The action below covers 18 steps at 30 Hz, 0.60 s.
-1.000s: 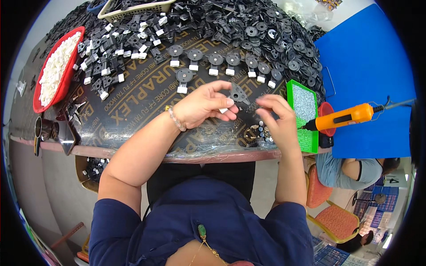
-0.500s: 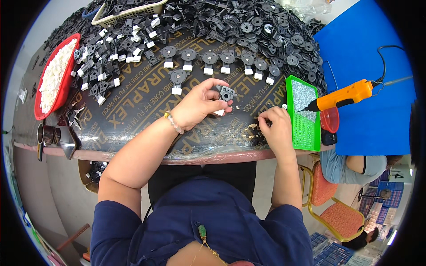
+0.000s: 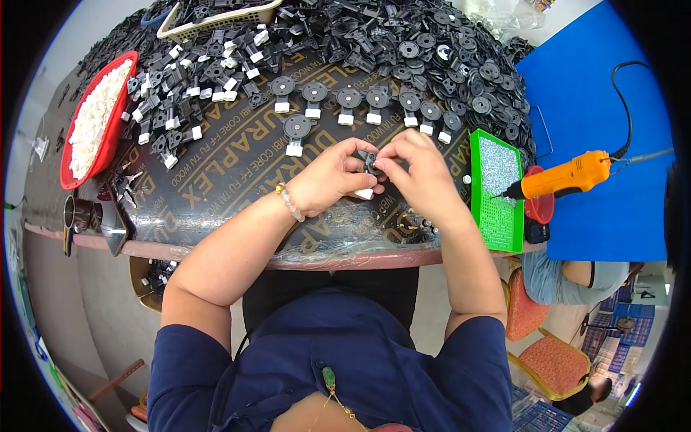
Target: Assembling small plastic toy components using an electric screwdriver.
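My left hand [image 3: 332, 176] is closed around a black plastic part [image 3: 370, 160] with a white block at its lower end, held above the table. The fingertips of my right hand [image 3: 421, 176] are pinched together at the top of that part. Whatever they hold, if anything, is too small and hidden to make out. Beyond my hands stands an arc of black round-headed assemblies [image 3: 349, 99] with white ends, and one more assembly [image 3: 296, 128] lies nearer my left hand. Right of my right hand is a green tray [image 3: 475, 194] with many small silvery pieces.
An orange electric screwdriver [image 3: 568, 176] hangs with its tip over the tray, beside a red bowl [image 3: 541, 201]. At left sits a red basket [image 3: 122, 108] of white pieces. Black parts [image 3: 461, 79] are heaped along the far side, around a beige basket [image 3: 216, 27].
My right hand has moved left and away from me, from the table beside the tray to the black part. My left hand still holds that part.
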Each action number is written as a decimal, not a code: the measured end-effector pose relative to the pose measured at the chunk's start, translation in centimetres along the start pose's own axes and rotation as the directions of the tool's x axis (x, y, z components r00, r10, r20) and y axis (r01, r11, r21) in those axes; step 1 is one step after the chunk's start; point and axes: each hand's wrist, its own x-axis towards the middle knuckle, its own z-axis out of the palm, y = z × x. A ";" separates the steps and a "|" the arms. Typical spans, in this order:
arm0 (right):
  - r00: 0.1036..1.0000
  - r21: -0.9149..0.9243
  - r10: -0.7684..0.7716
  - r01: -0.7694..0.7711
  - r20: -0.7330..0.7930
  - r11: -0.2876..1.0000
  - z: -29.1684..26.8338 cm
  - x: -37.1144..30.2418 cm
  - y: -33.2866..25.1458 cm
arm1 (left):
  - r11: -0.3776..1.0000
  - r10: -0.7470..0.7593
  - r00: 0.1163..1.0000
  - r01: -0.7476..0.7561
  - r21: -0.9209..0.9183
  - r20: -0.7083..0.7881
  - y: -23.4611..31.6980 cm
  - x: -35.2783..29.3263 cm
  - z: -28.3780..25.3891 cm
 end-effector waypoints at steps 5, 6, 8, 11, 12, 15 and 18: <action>0.965 -0.091 0.093 -0.118 -0.245 0.989 -3.0 5.1 4.2 | 0.983 -0.072 0.997 0.070 -0.171 -0.003 0.4 -0.1 0.2; 0.941 -0.119 0.154 -0.198 -0.302 0.973 -3.7 6.7 6.8 | 0.982 -0.070 0.998 0.069 -0.173 0.001 0.6 -0.2 0.4; 0.910 -0.235 0.266 -0.348 -0.318 0.908 -4.3 9.9 9.1 | 0.972 -0.105 0.994 0.093 -0.218 -0.043 0.9 -0.3 0.2; 0.892 -0.377 0.344 -0.438 -0.293 0.816 -3.4 12.8 13.9 | 0.970 -0.151 0.984 0.130 -0.207 -0.092 1.4 -0.1 -0.1; 0.894 -0.378 0.340 -0.435 -0.293 0.817 -3.1 13.3 15.6 | 0.970 -0.147 0.985 0.125 -0.206 -0.093 1.5 0.0 -0.3; 0.929 -0.539 0.321 -0.370 -0.186 0.757 -2.7 14.2 18.2 | 0.980 -0.094 0.984 0.065 -0.191 -0.148 1.0 0.2 -0.9; 0.909 -0.449 0.370 -0.417 -0.194 0.790 -2.2 15.7 16.6 | 0.985 -0.072 0.983 0.043 -0.170 -0.169 0.9 0.2 -1.2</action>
